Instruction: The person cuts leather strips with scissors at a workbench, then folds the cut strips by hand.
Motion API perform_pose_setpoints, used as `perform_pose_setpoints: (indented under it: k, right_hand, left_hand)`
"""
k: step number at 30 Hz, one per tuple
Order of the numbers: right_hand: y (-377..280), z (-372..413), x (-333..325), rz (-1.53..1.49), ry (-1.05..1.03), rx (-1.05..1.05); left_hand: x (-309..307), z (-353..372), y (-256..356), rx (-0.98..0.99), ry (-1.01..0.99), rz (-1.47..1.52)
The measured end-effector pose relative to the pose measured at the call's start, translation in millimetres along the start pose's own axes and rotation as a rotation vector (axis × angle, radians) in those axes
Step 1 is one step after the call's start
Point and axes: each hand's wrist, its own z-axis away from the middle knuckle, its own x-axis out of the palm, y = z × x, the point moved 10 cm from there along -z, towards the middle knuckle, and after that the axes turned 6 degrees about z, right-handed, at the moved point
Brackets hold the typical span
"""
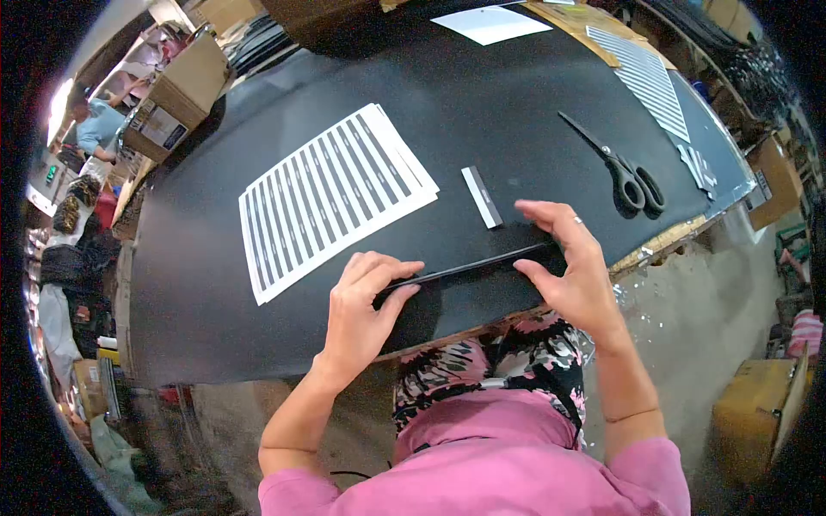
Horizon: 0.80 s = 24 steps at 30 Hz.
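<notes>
My left hand (366,288) pinches one end of a thin black strip (482,261) between thumb and fingers. The strip is seen nearly edge-on and runs to the right above the black tabletop. My right hand (572,262) is at its other end, thumb and fingers spread apart around it; whether the palm touches the strip is hidden. Just beyond the strip lies a small black-and-white label strip (482,198). To the left are stacked white sheets (335,198) printed with dark stripes. Black-handled scissors (621,172) lie to the right, their blades pointing away from me.
A white sheet (490,24) and a striped sheet (641,77) lie at the far side. Cut strips (697,170) rest near the right edge. A cardboard box (172,103) stands at far left, with another person (99,125) behind it. Another carton (753,421) sits on the floor.
</notes>
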Motion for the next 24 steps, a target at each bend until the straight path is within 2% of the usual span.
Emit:
perform_pose_setpoints:
  k: [1,3,4,8,9,13,17,24]
  right_hand:
    - [-1,3,2,0.011,-0.004,0.0]
    - [13,12,-1,-0.27,0.102,0.165]
    - [14,14,4,-0.306,0.048,0.148]
    - [7,19,14,-0.444,0.076,0.18]
    - [5,19,16,-0.442,0.074,0.18]
    - [3,18,23,-0.485,0.052,0.198]
    - [-1,19,28,-0.549,0.017,0.168]
    - [-6,22,27,-0.48,0.065,0.146]
  left_hand:
    - [0,0,0,0.0,0.005,0.011]
    - [-1,1,-1,-0.012,0.017,0.022]
    - [-1,1,-1,-0.009,0.016,0.027]
    - [-6,2,-4,-0.061,0.07,0.067]
    - [-6,3,-8,-0.11,0.083,0.097]
    - [-5,7,-10,-0.107,0.101,0.144]
    - [-3,8,-8,-0.067,0.075,0.057]
    - [0,10,-1,-0.063,0.077,0.027]
